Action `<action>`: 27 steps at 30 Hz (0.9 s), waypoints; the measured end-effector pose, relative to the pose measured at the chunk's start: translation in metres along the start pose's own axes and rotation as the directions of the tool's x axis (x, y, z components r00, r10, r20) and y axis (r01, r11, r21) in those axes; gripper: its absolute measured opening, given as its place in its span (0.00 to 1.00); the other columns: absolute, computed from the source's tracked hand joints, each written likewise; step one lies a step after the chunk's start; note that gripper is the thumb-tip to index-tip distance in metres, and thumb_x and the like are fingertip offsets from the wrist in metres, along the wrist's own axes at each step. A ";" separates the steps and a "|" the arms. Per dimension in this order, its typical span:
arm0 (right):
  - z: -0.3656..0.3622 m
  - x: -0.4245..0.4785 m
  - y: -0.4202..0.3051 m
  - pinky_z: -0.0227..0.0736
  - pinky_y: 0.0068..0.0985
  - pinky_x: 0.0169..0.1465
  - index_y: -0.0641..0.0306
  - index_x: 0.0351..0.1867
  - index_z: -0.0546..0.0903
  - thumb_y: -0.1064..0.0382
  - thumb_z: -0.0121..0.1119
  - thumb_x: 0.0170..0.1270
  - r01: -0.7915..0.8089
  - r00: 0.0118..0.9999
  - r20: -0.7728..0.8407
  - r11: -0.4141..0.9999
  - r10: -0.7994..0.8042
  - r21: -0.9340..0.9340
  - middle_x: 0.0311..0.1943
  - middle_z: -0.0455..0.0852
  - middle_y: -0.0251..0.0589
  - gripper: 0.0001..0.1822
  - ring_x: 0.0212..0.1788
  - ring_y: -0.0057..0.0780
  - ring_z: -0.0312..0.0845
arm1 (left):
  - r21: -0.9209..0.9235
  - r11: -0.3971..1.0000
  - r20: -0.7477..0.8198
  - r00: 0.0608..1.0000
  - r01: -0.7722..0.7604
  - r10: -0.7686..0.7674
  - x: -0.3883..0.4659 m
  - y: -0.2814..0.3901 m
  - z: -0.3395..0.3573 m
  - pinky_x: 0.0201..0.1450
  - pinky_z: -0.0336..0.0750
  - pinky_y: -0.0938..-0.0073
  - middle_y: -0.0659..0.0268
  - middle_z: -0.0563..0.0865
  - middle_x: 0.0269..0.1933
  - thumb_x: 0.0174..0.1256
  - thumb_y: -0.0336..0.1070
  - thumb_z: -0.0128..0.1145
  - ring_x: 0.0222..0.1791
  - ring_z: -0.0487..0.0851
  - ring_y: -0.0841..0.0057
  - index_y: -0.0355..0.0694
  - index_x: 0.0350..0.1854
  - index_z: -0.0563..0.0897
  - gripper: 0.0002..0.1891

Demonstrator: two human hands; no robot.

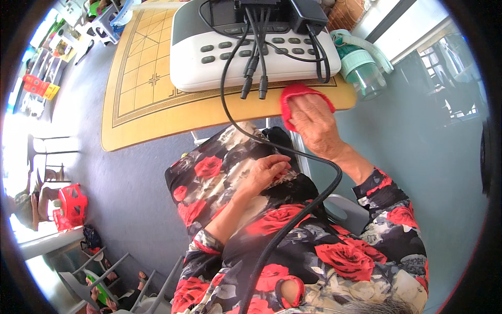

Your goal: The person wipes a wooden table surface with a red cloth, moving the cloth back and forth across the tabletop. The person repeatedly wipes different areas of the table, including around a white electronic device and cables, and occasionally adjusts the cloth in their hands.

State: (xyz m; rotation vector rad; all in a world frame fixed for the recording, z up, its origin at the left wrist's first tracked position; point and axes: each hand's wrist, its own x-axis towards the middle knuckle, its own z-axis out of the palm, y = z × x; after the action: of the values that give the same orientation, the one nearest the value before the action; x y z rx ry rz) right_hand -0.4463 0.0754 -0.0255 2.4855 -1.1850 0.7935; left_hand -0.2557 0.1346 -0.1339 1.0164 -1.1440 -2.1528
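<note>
My right hand (pixel 317 121) has its fingers on a red cloth (pixel 288 104), pressed at the near right edge of a wooden table (pixel 164 127) printed with a Chinese chess board. My left hand (pixel 266 172) rests on my lap over floral trousers, fingers loosely curled and holding nothing that I can see. Beyond the right hand stands a white and grey electronic console (pixel 196 74) with several dark buttons. A bundle of black cables with plug ends (pixel 253 84) lies over it. One black braided cable (pixel 282 231) arches from there across my body.
A black power adapter (pixel 310 17) sits on the console. At the table's right corner is a teal-lidded clear plastic bottle (pixel 362 70) with a strap. A red plastic stool or basket (pixel 71 206) stands at far left. Other people sit at the lower left and upper left.
</note>
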 end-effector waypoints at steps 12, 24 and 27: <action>0.032 0.050 -0.035 0.76 0.36 0.60 0.65 0.54 0.82 0.63 0.59 0.54 0.265 0.962 -0.084 0.961 -0.259 0.075 0.53 0.84 0.42 0.23 0.54 0.38 0.80 | 0.073 0.996 -0.078 0.996 0.057 -0.051 -0.004 -0.002 -0.008 0.44 0.80 0.79 0.63 0.88 0.45 0.76 0.39 0.54 0.38 0.84 0.81 0.33 0.58 0.81 0.16; 0.000 0.015 0.003 0.75 0.40 0.61 0.68 0.53 0.82 0.68 0.63 0.53 0.071 0.997 0.005 0.997 -0.071 0.042 0.52 0.84 0.48 0.23 0.55 0.45 0.80 | -0.192 0.975 -0.199 0.978 -0.108 0.069 -0.002 -0.009 -0.025 0.46 0.81 0.76 0.59 0.85 0.47 0.77 0.42 0.54 0.42 0.85 0.76 0.31 0.58 0.79 0.19; 0.010 0.029 -0.008 0.74 0.39 0.62 0.68 0.54 0.82 0.67 0.62 0.54 0.109 0.994 0.015 0.989 -0.111 0.104 0.53 0.84 0.47 0.23 0.55 0.44 0.80 | -0.271 0.918 -0.292 0.933 -0.290 0.209 0.001 0.000 -0.026 0.48 0.82 0.73 0.57 0.85 0.49 0.77 0.42 0.55 0.45 0.85 0.73 0.29 0.58 0.79 0.20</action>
State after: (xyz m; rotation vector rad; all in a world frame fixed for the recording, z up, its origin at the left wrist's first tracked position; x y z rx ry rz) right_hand -0.4213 0.0578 -0.0174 2.6223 -1.0275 0.8203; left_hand -0.2356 0.1214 -0.1445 0.9163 -0.7383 -1.8561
